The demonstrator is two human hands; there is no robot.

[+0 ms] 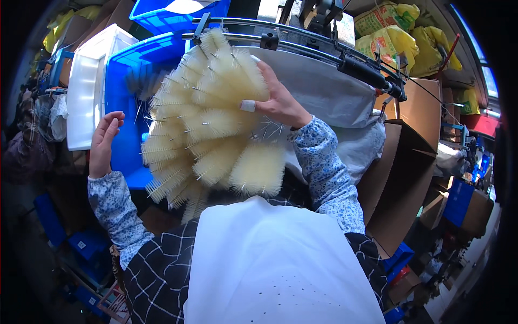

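A big heap of cream-coloured bristle brushes (pixel 216 113) with thin wire stems fills the middle, fanned out and overlapping. My right hand (pixel 278 100) is at the heap's right side, its thumb and fingers spread around a brush; white tape wraps a fingertip. My left hand (pixel 105 141) hovers at the left, by the wall of a blue bin (pixel 123 102), apart from the brushes. Its fingers are half bent, with a gap to the thumb and nothing visible in them. Inside the bin, dark blurred wire shapes show beside the heap.
A white tub (pixel 86 102) stands left of the blue bin. Behind the heap runs a machine with metal rods (pixel 302 40). White sheeting (pixel 318 81) lies beneath the rods. Cardboard boxes (pixel 402 178) are at the right, yellow sacks (pixel 386 46) at the far right.
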